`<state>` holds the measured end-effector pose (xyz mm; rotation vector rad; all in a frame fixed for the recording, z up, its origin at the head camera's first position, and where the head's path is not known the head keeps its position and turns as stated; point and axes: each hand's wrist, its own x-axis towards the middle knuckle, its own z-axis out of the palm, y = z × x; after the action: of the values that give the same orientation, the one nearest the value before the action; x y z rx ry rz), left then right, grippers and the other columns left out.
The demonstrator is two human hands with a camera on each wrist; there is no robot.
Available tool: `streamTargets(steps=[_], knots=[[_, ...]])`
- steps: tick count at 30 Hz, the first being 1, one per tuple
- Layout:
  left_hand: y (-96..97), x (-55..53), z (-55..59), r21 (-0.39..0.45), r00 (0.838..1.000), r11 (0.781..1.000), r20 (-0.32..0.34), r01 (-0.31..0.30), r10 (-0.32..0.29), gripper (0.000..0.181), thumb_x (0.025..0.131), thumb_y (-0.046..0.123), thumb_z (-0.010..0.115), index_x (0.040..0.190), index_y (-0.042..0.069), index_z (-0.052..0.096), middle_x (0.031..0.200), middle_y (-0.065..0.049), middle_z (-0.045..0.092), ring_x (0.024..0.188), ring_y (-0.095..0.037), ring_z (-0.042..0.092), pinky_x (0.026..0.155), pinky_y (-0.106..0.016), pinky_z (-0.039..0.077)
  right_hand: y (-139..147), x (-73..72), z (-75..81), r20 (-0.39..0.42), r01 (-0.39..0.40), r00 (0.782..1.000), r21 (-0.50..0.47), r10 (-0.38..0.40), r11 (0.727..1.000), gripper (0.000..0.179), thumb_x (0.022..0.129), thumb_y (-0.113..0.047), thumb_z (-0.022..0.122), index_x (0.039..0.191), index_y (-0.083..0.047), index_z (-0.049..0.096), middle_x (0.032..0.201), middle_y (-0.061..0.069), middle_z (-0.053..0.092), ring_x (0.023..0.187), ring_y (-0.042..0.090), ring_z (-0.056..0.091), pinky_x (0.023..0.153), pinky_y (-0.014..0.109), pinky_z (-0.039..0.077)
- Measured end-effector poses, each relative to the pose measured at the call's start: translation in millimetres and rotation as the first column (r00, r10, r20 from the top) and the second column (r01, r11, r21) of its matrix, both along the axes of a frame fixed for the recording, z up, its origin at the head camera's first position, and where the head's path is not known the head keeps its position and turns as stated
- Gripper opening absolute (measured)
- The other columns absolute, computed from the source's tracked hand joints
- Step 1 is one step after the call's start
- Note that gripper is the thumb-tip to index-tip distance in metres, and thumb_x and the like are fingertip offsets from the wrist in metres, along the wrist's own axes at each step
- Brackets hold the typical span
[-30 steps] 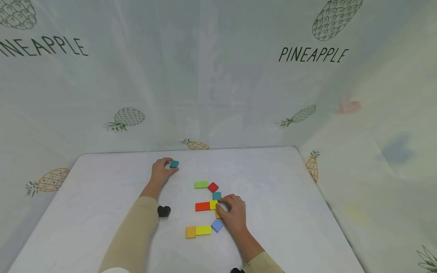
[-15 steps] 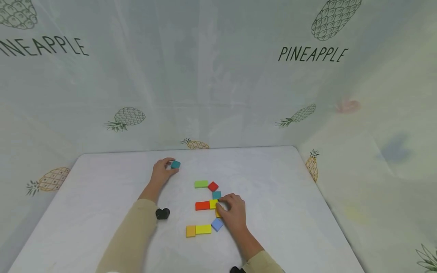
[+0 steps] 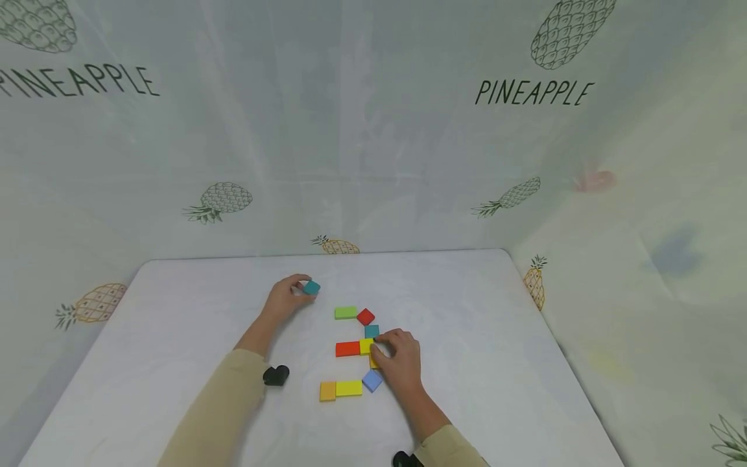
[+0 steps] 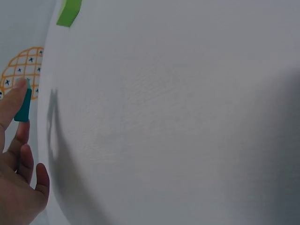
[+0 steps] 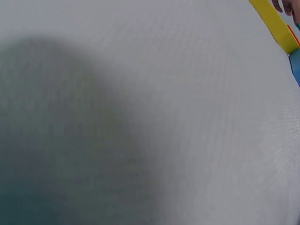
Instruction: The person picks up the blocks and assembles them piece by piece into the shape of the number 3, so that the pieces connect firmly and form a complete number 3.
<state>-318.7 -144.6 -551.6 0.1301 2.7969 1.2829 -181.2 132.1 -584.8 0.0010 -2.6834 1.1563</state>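
Note:
In the head view my left hand (image 3: 284, 298) pinches a small teal block (image 3: 312, 287) between thumb and fingers, left of and beyond the laid-out blocks. The left wrist view shows that teal block (image 4: 23, 105) at the fingertips, close over the table's far edge. My right hand (image 3: 403, 360) is at the right side of a yellow square block (image 3: 366, 347), thumb and index fingertips bent against its edge. I cannot tell whether they grip it. Just below lies an orange block (image 3: 374, 363), partly hidden by the thumb. A flat teal square (image 3: 371, 331) lies right above the yellow one.
On the white table (image 3: 478, 311), a green block (image 3: 345, 312) and red square (image 3: 366, 316) lie at the top. A red block (image 3: 347, 349) touches the yellow square. Nearer are a blue square (image 3: 372, 381), a long yellow block (image 3: 349, 388) and an orange square (image 3: 328, 391).
My left hand has moved right and slightly nearer with the teal block, which has turned a little. My right hand stays in place at the yellow square.

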Motion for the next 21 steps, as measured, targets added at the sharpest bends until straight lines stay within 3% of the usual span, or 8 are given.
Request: streamTargets(steps=[7,15,21], knots=[[12.6,12.3,-3.3,0.001,0.999,0.999,0.020,0.033,-0.033,0.049,0.082,0.021,0.080,0.126,0.013,0.062,0.104,-0.009,0.059,0.089,-0.025,0.048,0.074,-0.037,0.042,0,-1.2,-1.0,0.012,0.011,1.000,-0.005,-0.011,1.000,0.017,0.083,-0.031,0.073,0.098,-0.023,0.074,0.096,-0.012,0.059,0.096,0.012,0.051,0.088,0.039,0.042],[20.0,20.6,-6.5,-0.008,0.995,0.995,0.036,0.098,-0.098,0.048,0.081,0.015,0.080,0.126,0.014,0.063,0.104,-0.005,0.059,0.096,-0.026,0.050,0.084,-0.040,0.046,-1,-0.6,0.1,-0.018,0.005,1.000,-0.004,-0.005,1.000,0.016,0.083,-0.028,0.074,0.097,-0.022,0.074,0.095,-0.011,0.060,0.094,0.013,0.052,0.087,0.040,0.042],[18.5,25.2,-0.8,0.005,0.988,0.989,0.044,0.149,-0.149,0.046,0.081,0.009,0.079,0.125,0.012,0.065,0.107,-0.005,0.061,0.101,-0.027,0.051,0.092,-0.044,0.045,-2,0.8,2.4,-0.018,0.017,1.000,0.005,-0.017,1.000,0.016,0.082,-0.029,0.075,0.096,-0.022,0.074,0.094,-0.011,0.060,0.094,0.013,0.052,0.086,0.039,0.043]])
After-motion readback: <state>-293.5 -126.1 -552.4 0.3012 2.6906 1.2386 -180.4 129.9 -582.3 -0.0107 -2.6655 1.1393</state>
